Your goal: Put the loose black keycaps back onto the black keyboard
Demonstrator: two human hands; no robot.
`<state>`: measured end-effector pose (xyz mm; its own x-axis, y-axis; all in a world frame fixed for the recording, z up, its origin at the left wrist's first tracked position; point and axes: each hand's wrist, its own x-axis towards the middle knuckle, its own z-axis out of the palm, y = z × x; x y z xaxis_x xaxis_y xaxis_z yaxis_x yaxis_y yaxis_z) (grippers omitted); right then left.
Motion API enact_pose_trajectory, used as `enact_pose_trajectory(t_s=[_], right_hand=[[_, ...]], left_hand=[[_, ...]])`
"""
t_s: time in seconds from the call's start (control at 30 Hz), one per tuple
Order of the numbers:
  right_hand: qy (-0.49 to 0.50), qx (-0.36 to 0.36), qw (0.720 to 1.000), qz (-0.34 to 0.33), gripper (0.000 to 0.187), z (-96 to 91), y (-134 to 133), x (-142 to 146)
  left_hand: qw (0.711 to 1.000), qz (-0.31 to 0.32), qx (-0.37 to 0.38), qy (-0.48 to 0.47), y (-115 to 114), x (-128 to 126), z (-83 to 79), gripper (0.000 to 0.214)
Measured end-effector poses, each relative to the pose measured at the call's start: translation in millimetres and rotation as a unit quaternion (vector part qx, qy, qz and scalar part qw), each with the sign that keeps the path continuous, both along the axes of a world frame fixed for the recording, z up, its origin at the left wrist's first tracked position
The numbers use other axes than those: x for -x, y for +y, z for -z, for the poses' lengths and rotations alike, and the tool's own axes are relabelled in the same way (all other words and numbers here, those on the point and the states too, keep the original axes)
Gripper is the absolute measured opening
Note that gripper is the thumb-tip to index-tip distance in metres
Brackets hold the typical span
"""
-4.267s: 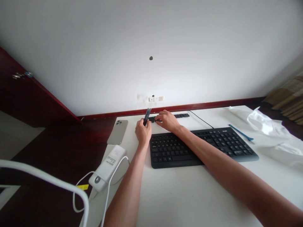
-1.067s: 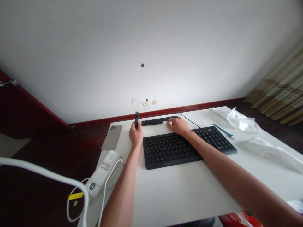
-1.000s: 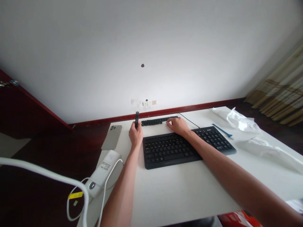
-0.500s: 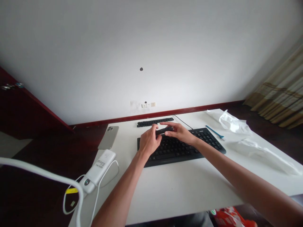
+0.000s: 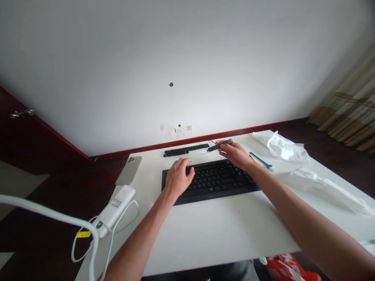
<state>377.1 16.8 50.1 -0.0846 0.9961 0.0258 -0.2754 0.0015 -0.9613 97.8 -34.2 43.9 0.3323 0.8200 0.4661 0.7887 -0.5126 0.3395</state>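
Observation:
My left hand (image 5: 178, 175) is over the left end of the black keyboard (image 5: 219, 187), thumb and fingers apart, with nothing held. Whether its fingertips touch the keys I cannot tell. Above the keyboard's far edge, my right hand (image 5: 234, 154) grips a slim black bar-shaped tool (image 5: 216, 146) between thumb and fingers. The tool points left and has a thin tip; its exact kind is unclear. Rows of loose black keycaps (image 5: 186, 150) lie behind the keyboard. Right of my right hand lies a blue stick-like tool (image 5: 260, 160).
A phone (image 5: 129, 170) and a white power bank (image 5: 117, 207) with a white cable (image 5: 95, 234) lie along the left edge of the white table (image 5: 216, 230). Crumpled white plastic bags (image 5: 287, 150) lie at the right. A red package (image 5: 285, 267) is below the front edge.
My hands have moved apart. The black tool, earlier between both hands above the keyboard, has gone up and right in my right hand. My left hand has let go and opened.

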Motion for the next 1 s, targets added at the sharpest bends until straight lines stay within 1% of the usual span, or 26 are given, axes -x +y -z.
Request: enact_pose_trajectory(t_s=[0.07, 0.17, 0.23, 0.27, 0.33, 0.4, 0.43, 0.47, 0.53, 0.57, 0.63, 0.7, 0.8, 0.9, 1.0], right_hand=[[-0.001, 0.002, 1.000, -0.011, 0.029, 1.2, 0, 1], [-0.024, -0.004, 1.000, -0.019, 0.033, 2.9, -1, 6], [-0.053, -0.013, 0.998, -0.001, 0.037, 3.9, -2, 8], [-0.085, -0.023, 0.996, 0.015, 0.039, 4.5, -2, 9], [-0.182, -0.058, 0.980, 0.062, 0.043, 5.7, -4, 11], [-0.273, -0.097, 0.951, 0.108, 0.048, 6.8, -6, 13], [-0.296, -0.110, 0.941, 0.124, 0.048, 7.1, -7, 14], [-0.301, -0.115, 0.937, 0.133, 0.049, 7.3, -8, 16], [-0.280, -0.112, 0.944, 0.130, 0.049, 6.8, -10, 19], [-0.265, -0.109, 0.950, 0.122, 0.050, 6.1, -11, 20], [-0.233, -0.101, 0.962, 0.102, 0.050, 4.7, -12, 23], [-0.193, -0.088, 0.974, 0.076, 0.049, 3.6, -12, 25], [-0.107, -0.060, 0.992, 0.033, 0.045, 3.9, -12, 28], [-0.035, -0.046, 0.998, -0.003, 0.038, 5.1, -13, 30], [-0.006, -0.040, 0.999, -0.026, 0.032, 5.1, -15, 31]], left_hand=[[1.000, 0.021, 0.005, 0.006, -4, -5, -0.6, 0.016], [0.999, 0.046, 0.012, 0.015, -11, -11, -0.9, 0.021], [0.998, 0.057, 0.021, 0.022, -16, -14, -0.3, 0.028], [0.998, 0.059, 0.026, 0.027, -19, -16, 0.2, 0.033], [0.997, 0.058, 0.036, 0.038, -24, -19, 1.6, 0.044], [0.996, 0.057, 0.043, 0.050, -28, -23, 3.1, 0.054], [0.996, 0.058, 0.047, 0.055, -30, -24, 3.7, 0.058], [0.995, 0.059, 0.051, 0.059, -32, -26, 4.3, 0.062], [0.995, 0.061, 0.058, 0.057, -35, -29, 5.4, 0.065], [0.995, 0.061, 0.058, 0.050, -35, -31, 5.9, 0.063], [0.997, 0.051, 0.047, 0.018, -35, -32, 6.4, 0.052], [0.999, 0.027, 0.024, -0.026, -32, -31, 5.5, 0.038], [0.997, -0.011, -0.001, -0.072, -26, -26, 0.5, 0.028], [0.996, -0.021, -0.008, -0.083, -22, -21, -6.0, 0.019], [0.995, -0.008, -0.017, -0.093, -21, -18, -9.7, 0.013]])
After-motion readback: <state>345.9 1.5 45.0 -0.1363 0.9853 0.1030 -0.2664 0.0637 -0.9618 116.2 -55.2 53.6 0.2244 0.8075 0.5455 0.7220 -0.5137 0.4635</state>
